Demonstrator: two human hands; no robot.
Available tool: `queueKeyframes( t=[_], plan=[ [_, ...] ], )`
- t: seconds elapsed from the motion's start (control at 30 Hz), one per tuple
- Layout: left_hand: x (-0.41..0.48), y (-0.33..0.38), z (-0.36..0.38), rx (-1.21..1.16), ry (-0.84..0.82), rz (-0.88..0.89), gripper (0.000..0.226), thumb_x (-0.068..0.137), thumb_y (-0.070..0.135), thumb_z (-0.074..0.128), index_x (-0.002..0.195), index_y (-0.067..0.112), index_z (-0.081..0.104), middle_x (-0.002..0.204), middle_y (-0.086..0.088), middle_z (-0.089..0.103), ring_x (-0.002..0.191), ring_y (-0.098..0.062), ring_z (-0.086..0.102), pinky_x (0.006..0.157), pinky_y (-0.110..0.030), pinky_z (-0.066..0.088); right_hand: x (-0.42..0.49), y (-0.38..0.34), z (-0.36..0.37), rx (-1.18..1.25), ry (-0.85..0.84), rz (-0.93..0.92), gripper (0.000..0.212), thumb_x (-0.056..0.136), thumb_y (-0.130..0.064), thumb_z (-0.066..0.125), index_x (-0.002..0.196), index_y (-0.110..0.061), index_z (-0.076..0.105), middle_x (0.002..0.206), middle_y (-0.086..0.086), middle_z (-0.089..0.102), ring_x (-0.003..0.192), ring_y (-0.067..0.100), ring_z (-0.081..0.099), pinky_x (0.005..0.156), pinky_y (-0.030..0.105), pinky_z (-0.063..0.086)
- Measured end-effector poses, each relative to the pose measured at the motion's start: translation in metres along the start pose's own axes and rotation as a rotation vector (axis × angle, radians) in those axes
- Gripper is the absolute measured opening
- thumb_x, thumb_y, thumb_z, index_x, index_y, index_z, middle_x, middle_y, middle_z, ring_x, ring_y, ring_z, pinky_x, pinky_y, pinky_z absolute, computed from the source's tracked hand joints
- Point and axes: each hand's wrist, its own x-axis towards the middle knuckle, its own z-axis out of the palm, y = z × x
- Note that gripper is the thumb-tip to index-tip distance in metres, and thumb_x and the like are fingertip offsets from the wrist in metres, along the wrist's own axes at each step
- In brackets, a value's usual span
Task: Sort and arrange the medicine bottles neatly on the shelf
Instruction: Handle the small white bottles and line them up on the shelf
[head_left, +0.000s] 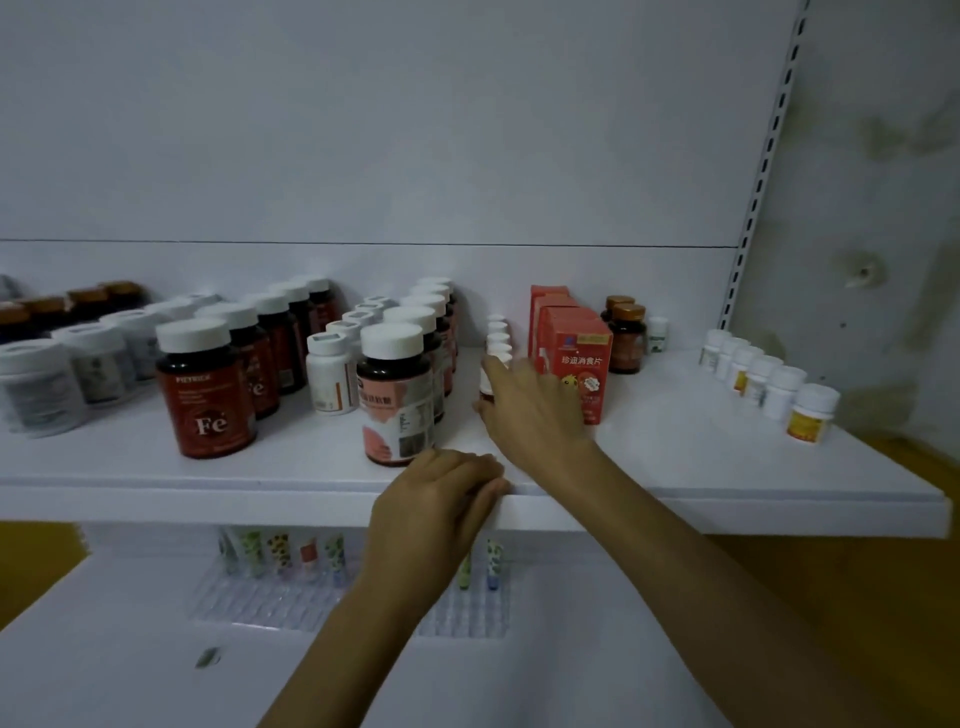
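Shelf, upper: left hand curled over front lip. Right hand pinches nearest small white-capped bottle, centre row, largely hidden; label unreadable. Red cartons just right, partly covered.

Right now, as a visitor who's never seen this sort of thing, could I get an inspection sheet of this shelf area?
Surface: white shelf, bottles standing in front-to-back rows.
Job's things: Fe bottle at front left; pink-label bottle at front centre; small bottles in a row; white bottles in a row at right.
Clutter: red boxes among the bottles.
Hands: left hand grips the shelf's front edge; right hand appears to pinch the front small bottle.
Cables: nothing seen.
Surroundings: tubes in a clear rack below; slotted upright and stained wall at right.
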Motion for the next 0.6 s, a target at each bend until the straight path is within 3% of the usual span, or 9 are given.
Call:
queueKeyframes(
  t=[0.17, 0.27, 0.37, 0.47, 0.6],
  plan=[
    [0.007, -0.004, -0.002, -0.064, -0.03, -0.001, 0.032, 0.089, 0.045, 0.046, 0.095, 0.027, 0.071, 0.091, 0.011, 0.068, 0.085, -0.008, 0.058, 0.07, -0.022, 0.047, -0.001, -0.006, 0.002, 0.184, -0.009, 0.084, 0.041, 0.092, -0.027, 0.059, 0.129, -0.019, 0.042, 0.116, 0.008, 0.058, 0.094, 0.027, 0.06, 0.065, 0.031, 0.039],
    [0.009, -0.005, -0.006, -0.106, -0.09, 0.003, 0.027, 0.091, 0.041, 0.054, 0.101, 0.022, 0.071, 0.094, 0.007, 0.067, 0.09, -0.012, 0.057, 0.076, -0.024, 0.046, -0.01, -0.003, -0.012, 0.748, -0.064, 0.294, 0.036, 0.083, -0.017, 0.071, 0.111, -0.021, 0.049, 0.102, 0.001, 0.063, 0.075, 0.019, 0.062, 0.054, 0.028, 0.044],
    [0.019, -0.008, -0.016, -0.242, -0.193, -0.084, 0.025, 0.088, 0.039, 0.062, 0.105, 0.021, 0.067, 0.098, 0.007, 0.065, 0.092, -0.009, 0.058, 0.083, -0.026, 0.048, -0.029, 0.01, -0.03, 1.276, -0.119, 0.472, 0.031, 0.083, -0.008, 0.072, 0.101, -0.016, 0.048, 0.089, 0.005, 0.07, 0.061, 0.016, 0.065, 0.043, 0.025, 0.045],
    [0.038, -0.009, -0.028, -0.455, -0.308, -0.202, 0.021, 0.082, 0.038, 0.068, 0.093, 0.021, 0.06, 0.087, 0.009, 0.066, 0.083, -0.005, 0.061, 0.079, -0.028, 0.053, -0.04, 0.024, -0.041, 1.373, -0.146, 0.461, 0.03, 0.082, -0.005, 0.07, 0.102, -0.01, 0.048, 0.079, 0.002, 0.072, 0.062, 0.017, 0.067, 0.046, 0.024, 0.049],
    [0.05, 0.004, -0.019, -0.419, -0.344, -0.179, 0.028, 0.079, 0.04, 0.072, 0.088, 0.018, 0.056, 0.081, 0.007, 0.066, 0.076, -0.01, 0.062, 0.073, -0.031, 0.052, -0.045, 0.031, -0.041, 1.422, -0.099, 0.46, 0.031, 0.077, -0.018, 0.07, 0.097, -0.008, 0.049, 0.078, 0.006, 0.068, 0.06, 0.017, 0.065, 0.048, 0.024, 0.048]
  ],
)
